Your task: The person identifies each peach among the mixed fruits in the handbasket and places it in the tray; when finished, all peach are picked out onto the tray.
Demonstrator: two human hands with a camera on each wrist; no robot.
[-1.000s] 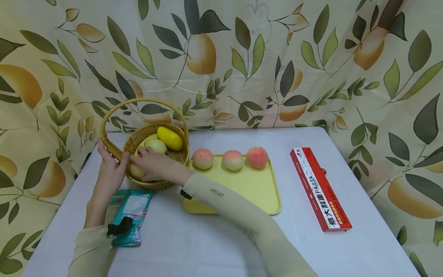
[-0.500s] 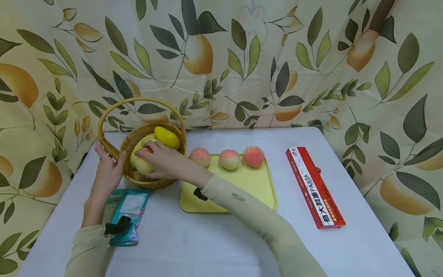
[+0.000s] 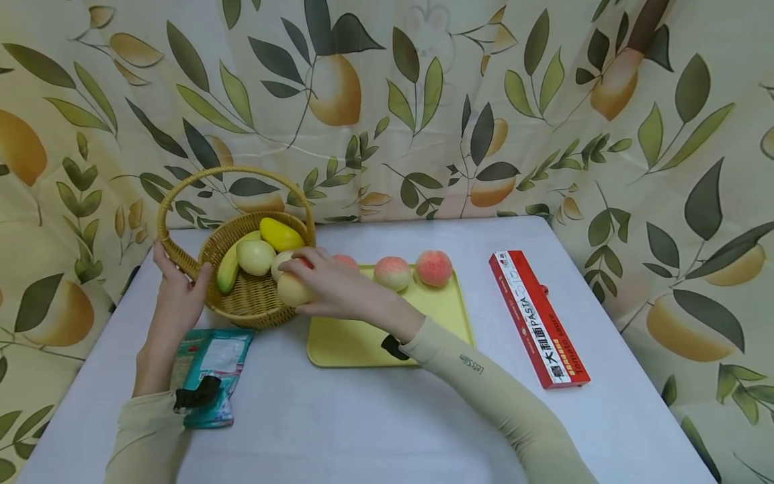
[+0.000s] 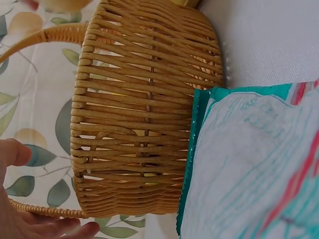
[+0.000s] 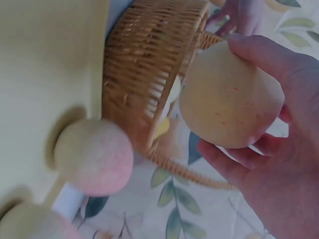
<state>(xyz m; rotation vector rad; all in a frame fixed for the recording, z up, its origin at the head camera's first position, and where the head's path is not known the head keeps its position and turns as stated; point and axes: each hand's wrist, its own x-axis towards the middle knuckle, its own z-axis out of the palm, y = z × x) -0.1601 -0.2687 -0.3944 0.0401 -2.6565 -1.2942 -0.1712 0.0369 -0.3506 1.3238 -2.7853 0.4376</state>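
Observation:
My right hand [image 3: 332, 286] holds a pale yellow peach [image 5: 232, 97] with faint red specks, thumb on one side and fingers on the other. It is above the right rim of the wicker basket [image 3: 256, 306], beside the yellow tray [image 3: 357, 346]. My left hand [image 3: 175, 292] is at the basket's left side, with the handle [image 3: 171, 247] between its thumb and fingers. Inside the basket are a banana [image 3: 228, 269], a pale green round fruit [image 3: 255, 257], a yellow mango-like fruit [image 3: 281, 235] and another pale round fruit [image 3: 281, 263], partly hidden by my right hand.
Along the tray's back edge stand three pink peaches, one at the right [image 3: 433, 268], one in the middle [image 3: 392, 273], one mostly hidden [image 3: 346, 260]. A red pasta box [image 3: 538, 319] lies at the right. A teal packet [image 3: 220, 376] lies under my left forearm.
My right hand has lifted the pale peach from inside the basket and carried it right, to the rim by the tray. My left hand has stayed at the handle.

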